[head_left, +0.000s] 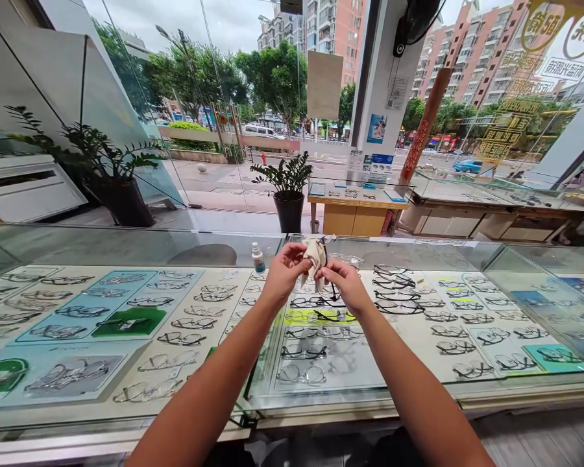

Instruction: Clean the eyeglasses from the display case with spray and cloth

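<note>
Above the glass display counter, my left hand (287, 267) is closed on a cream-coloured cloth (314, 251), bunched between thumb and fingers. My right hand (343, 280) pinches a pair of dark-framed glasses (324, 246) at the cloth's right side. One dark temple of the glasses hangs down by my right fingers; the cloth and my fingers hide most of the lenses. Just left of my left hand, a small bottle (257, 257) with a white cap and blue label stands on the counter top.
Below my hands, the glass counter (267, 405) holds rows of eyeglasses (304, 351) on pale trays. A potted plant (289, 194) stands beyond the counter, near a wooden cabinet (353, 217). Another potted plant (121, 188) is at the left, before large windows onto a street.
</note>
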`<action>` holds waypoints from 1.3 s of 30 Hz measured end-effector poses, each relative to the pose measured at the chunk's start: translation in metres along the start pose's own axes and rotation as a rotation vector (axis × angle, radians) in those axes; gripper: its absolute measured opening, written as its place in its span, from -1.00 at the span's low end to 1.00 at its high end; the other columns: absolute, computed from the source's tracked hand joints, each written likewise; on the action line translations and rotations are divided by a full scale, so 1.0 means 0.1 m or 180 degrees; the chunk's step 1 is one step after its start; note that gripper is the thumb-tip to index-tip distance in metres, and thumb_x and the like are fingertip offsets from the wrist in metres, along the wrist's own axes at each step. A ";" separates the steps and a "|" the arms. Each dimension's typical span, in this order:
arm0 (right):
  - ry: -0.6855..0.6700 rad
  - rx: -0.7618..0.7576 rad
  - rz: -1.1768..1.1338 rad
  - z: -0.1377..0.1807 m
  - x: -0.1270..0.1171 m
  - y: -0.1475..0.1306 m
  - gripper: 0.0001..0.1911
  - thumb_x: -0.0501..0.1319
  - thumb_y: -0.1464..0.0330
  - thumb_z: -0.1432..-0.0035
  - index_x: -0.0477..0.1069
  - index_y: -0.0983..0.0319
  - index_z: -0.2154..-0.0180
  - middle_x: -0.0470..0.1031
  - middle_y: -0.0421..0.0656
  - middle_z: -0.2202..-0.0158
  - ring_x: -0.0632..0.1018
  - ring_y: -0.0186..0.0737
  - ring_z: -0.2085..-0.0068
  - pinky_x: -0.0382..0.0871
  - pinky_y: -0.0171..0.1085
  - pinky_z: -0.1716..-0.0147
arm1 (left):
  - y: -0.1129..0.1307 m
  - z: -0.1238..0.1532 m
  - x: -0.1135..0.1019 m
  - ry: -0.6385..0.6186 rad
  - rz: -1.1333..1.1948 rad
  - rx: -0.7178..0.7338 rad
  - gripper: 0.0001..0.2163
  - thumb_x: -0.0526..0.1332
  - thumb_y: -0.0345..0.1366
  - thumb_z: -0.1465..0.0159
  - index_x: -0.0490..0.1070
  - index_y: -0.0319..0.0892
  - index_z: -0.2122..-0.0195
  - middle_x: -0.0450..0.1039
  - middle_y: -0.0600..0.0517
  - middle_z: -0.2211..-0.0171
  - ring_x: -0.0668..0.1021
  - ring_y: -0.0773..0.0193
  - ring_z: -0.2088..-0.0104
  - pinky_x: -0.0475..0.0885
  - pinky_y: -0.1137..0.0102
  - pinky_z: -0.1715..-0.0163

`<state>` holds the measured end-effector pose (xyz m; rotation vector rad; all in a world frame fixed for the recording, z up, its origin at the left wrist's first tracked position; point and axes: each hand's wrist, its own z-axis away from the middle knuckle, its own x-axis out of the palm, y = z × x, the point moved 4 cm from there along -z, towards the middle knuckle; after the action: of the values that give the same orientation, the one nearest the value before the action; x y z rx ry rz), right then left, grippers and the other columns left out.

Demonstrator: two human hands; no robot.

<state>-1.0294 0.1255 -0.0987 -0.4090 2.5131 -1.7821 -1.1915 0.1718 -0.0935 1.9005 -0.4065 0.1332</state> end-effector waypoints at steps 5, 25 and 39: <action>0.0018 0.0060 -0.0127 -0.01 -0.01 0.05 -0.57 0.45 -0.06 -0.15 0.51 0.14 0.40 0.54 -0.19 0.38 0.41 -0.19 0.31 0.31 -0.21 0.22 | 0.07 0.10 0.11 -0.0076 -0.0180 0.0151 -0.63 0.56 -0.08 -0.08 0.51 -0.11 0.21 0.53 0.06 0.32 0.54 0.28 0.35 0.46 0.40 0.32; -0.0276 0.0200 -0.0605 0.04 0.11 0.00 -0.52 0.50 -0.06 -0.13 0.46 0.17 0.41 0.60 -0.14 0.35 0.48 -0.21 0.34 0.34 -0.22 0.27 | 0.09 0.14 0.19 -0.0220 -0.0250 -0.0402 -0.39 0.54 0.19 -0.04 0.48 -0.16 0.11 0.52 0.06 0.35 0.48 0.30 0.42 0.36 0.43 0.46; -0.0172 0.0254 -0.0779 0.00 0.09 0.14 -0.55 0.56 -0.02 -0.04 0.58 0.20 0.31 0.55 -0.19 0.34 0.48 -0.27 0.33 0.31 -0.26 0.29 | 0.12 0.24 0.30 -0.0866 0.0669 -0.0693 -0.53 0.55 0.02 -0.18 0.54 -0.23 0.08 0.48 0.05 0.37 0.43 0.37 0.43 0.37 0.45 0.44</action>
<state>-1.0409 0.1273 -0.1103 -0.7791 2.4354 -1.9141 -1.1697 0.1397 -0.0826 1.6614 -0.7744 -0.0315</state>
